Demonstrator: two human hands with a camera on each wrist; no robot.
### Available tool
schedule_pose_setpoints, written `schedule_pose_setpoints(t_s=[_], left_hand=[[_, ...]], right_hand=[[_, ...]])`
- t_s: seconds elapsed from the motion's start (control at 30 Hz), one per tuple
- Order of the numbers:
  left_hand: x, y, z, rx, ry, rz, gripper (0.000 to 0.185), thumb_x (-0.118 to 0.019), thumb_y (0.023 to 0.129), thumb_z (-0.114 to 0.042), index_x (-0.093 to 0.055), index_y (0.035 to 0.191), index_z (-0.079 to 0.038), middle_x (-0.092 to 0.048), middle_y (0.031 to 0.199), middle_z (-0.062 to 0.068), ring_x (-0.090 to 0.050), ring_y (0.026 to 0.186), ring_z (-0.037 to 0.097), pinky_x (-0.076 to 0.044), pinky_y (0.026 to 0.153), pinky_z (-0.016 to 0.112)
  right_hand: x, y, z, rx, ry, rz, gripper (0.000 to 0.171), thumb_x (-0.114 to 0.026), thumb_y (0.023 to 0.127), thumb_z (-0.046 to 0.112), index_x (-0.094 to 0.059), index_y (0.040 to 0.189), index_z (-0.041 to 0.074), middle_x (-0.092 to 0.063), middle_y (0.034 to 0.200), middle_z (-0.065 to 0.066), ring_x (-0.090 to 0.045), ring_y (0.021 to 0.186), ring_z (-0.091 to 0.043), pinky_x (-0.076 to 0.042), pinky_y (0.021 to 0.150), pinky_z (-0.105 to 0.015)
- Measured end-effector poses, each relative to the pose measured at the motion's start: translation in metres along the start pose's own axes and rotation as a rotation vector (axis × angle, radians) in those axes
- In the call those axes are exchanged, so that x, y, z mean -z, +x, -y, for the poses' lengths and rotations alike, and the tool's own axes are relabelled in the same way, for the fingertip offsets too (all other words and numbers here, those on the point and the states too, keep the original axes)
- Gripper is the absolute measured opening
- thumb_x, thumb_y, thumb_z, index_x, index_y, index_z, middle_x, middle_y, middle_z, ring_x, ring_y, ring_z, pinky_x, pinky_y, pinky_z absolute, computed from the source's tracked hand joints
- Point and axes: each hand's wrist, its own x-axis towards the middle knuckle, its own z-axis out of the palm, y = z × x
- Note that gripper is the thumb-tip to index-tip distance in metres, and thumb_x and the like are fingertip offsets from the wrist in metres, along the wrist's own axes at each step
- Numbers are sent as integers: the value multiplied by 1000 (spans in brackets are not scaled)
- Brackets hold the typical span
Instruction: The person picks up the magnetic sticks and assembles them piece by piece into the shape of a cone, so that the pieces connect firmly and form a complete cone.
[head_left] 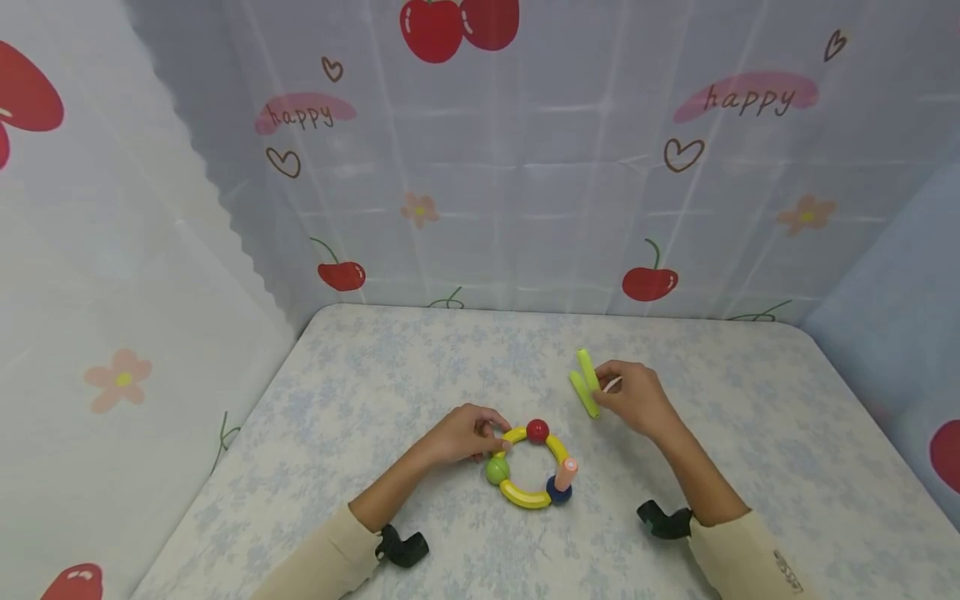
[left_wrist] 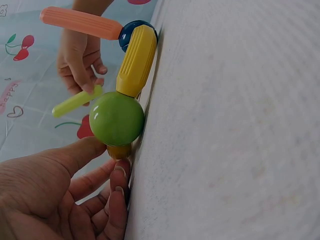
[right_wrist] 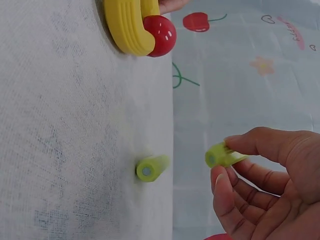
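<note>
We record a ring of toy pieces lying flat on the table, near the middle of its near half. It is built from curved yellow segments joined by balls: a red ball on the far side, a green ball on the left, a blue ball on the near right. A short orange stick stands up from the blue ball, its long axis close to vertical, leaning slightly toward the far side.

Our left hand rests at the ring's left far edge. The fingers are curled and, in the left wrist view, the thumb touches the green ball while the fingertips press on the yellow segment next to it.

Our right hand is to the right of and beyond the ring, well apart from it. Thumb and index finger pinch one lime-green stick at its near end; the stick is lifted off the table, long axis running near-to-far, free end pointing away from us and tilted a little left. A second lime-green stick lies on the table just beside it, roughly parallel, its long axis also near-to-far.

Behind the table hangs a cloth printed with cherries.
</note>
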Motion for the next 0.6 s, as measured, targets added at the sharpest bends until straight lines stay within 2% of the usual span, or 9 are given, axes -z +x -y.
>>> schedule_pose_setpoints(t_s=[0.4,0.6], left_hand=[[0,-1,0,-11,-3,-3,26,-79,91,-21,-74,113,-7,-68,75,8,-60,55,16,-51,54,29],[-1,-1,-1,-12,-8,-1,26,-79,91,-21,-74,113,-7,-68,75,8,-60,55,16,-50,54,28]], right_hand=[[-8,-8,18,96,67,-5,22,-82,85,7,-71,103,3,-70,98,-10,-68,89,-27,-59,67,-33],[-16,-11,23,138,93,12,22,-83,85,9,-73,104,6,-72,97,-6,-71,90,-24,-60,70,-34]])
